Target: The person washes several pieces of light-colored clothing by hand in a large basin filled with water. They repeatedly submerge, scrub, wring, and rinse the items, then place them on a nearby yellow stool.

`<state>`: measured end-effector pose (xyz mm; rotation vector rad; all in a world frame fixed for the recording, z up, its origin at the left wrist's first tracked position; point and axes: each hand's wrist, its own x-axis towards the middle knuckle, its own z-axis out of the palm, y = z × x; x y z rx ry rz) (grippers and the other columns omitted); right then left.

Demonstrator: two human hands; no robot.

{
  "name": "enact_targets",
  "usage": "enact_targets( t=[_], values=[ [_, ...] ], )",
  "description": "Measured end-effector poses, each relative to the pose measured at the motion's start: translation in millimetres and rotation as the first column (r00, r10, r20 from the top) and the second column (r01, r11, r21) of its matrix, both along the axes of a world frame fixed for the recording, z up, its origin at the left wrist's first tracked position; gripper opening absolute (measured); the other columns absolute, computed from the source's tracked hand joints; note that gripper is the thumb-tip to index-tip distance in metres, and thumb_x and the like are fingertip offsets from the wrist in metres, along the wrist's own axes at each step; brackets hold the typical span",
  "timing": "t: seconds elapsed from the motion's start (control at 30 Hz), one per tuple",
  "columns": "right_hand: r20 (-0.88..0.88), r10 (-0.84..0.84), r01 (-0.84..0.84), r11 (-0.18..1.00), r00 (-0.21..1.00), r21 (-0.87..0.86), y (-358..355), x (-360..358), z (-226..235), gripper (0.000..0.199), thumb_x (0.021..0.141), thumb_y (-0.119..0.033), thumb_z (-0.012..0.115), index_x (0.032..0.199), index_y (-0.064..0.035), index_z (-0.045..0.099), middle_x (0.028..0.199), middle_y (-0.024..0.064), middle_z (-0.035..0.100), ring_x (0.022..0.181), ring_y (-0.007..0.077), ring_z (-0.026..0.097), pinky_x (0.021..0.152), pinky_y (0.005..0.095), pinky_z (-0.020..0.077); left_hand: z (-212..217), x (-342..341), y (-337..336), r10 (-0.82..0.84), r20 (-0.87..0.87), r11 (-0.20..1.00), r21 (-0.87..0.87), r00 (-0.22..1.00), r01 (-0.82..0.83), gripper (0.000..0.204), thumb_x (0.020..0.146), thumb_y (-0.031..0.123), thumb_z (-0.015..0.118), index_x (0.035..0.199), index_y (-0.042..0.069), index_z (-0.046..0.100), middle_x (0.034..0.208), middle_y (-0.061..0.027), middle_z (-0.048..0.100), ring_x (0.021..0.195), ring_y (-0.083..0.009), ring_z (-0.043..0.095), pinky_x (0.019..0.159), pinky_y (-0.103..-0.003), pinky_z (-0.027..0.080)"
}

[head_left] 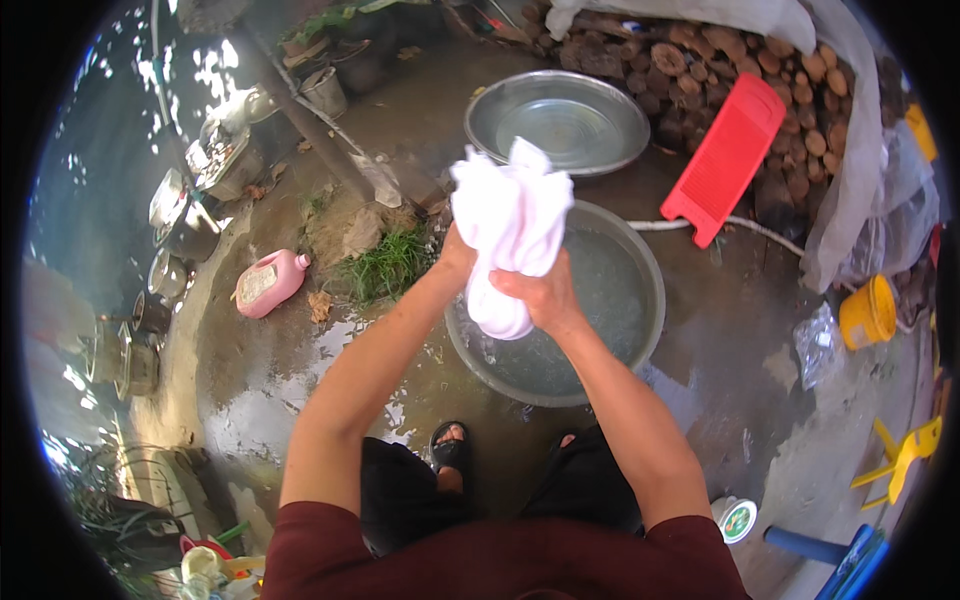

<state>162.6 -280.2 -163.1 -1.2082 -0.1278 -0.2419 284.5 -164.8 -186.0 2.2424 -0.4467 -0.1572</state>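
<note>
Both my arms reach forward over a grey basin (655, 300) of water. A bunched, folded white cloth (515, 205) is gripped between my hands above the water; whether it is a garment or a towel I cannot tell. My left hand (458, 256) closes on its left side, the fingers mostly hidden by the folds. On the right side my right hand (545, 290) wraps round it, thumb across the front. The cloth's lower end bulges in a rounded loop below the hands. Just beyond the basin stands a wide metal basin (560, 115) with water in it.
A red washboard (735, 150) leans by stacked logs (690, 60). A pink jug (272, 284) lies left, near grass (392, 265). To the right are a yellow bucket (868, 312), a yellow stool (905, 460) and a white tub (735, 518). Pots (222, 160) line the left edge. The ground is wet.
</note>
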Motion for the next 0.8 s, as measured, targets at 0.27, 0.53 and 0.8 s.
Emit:
enact_targets(
  t=[0.27,0.53,0.8],
  values=[
    [0.107,-0.119,0.159,0.797,0.987,-0.582,-6.5,12.3,-20.4,0.047,0.062,-0.023,0.074,0.100,0.0027,0.064,0.090,0.0158,0.069,0.084,0.0264,0.067,0.076,0.0348,0.0514,5.5,7.1,-14.4,-0.179,-0.079,0.919,0.341,0.981,0.196,0.054,0.085,0.040,0.059,0.124,0.003,0.052,0.109,-0.0142,0.064,0.098,-0.0226,0.063,0.084,-0.040,0.051],
    [0.186,-0.375,0.404,0.669,0.908,-0.624,-29.6,20.9,-10.1,0.070,0.059,-0.032,0.078,0.116,-0.0003,0.056,0.103,0.0194,0.065,0.098,0.0364,0.061,0.088,0.0376,0.0469,-2.9,18.8,-16.2,0.059,-0.276,0.974,0.228,0.959,0.006,0.054,0.086,0.043,0.056,0.127,0.008,0.051,0.107,-0.0138,0.064,0.099,-0.0224,0.062,0.083,-0.042,0.052],
    [-0.325,0.014,0.200,0.763,0.946,0.614,-39.3,28.1,-25.9,0.052,0.076,-0.032,0.062,0.119,-0.0024,0.054,0.103,0.0158,0.063,0.097,0.0302,0.062,0.087,0.0420,0.0510,61.0,-22.1,26.3,-0.218,-0.858,0.606,-0.492,0.465,-0.625,0.089,0.083,0.044,0.062,0.142,-0.006,0.018,0.137,-0.0302,0.035,0.123,-0.0392,0.044,0.105,-0.053,0.035]
  ],
)
